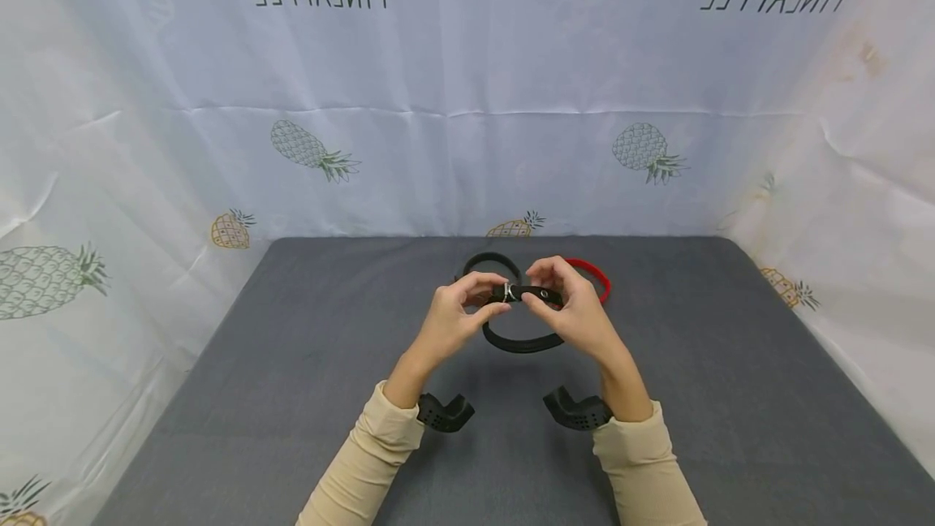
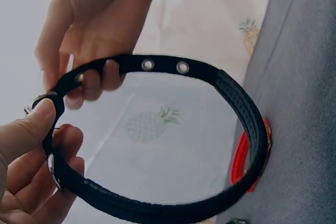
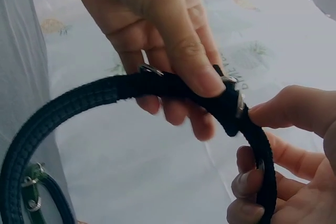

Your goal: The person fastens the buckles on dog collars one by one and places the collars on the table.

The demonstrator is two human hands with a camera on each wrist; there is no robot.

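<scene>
Both hands hold a black collar (image 1: 522,345) up above the table, its strap bent into a round loop. My left hand (image 1: 447,319) pinches the buckle end between thumb and fingers, close to the metal buckle (image 1: 509,292). My right hand (image 1: 580,316) grips the strap's other end, with its thumb on one side and fingers curled on the other. Along that end, metal eyelets (image 2: 182,67) show in the left wrist view. Seen from the right wrist, the strap end overlaps the buckle part (image 3: 240,103); whether the pin sits in a hole I cannot tell.
Behind the hands a red collar (image 1: 602,276) lies on the grey table (image 1: 329,364). To its left is another dark collar (image 1: 488,256), with metal fittings visible from the right wrist. A pineapple-print curtain (image 1: 453,169) borders the table's back and sides.
</scene>
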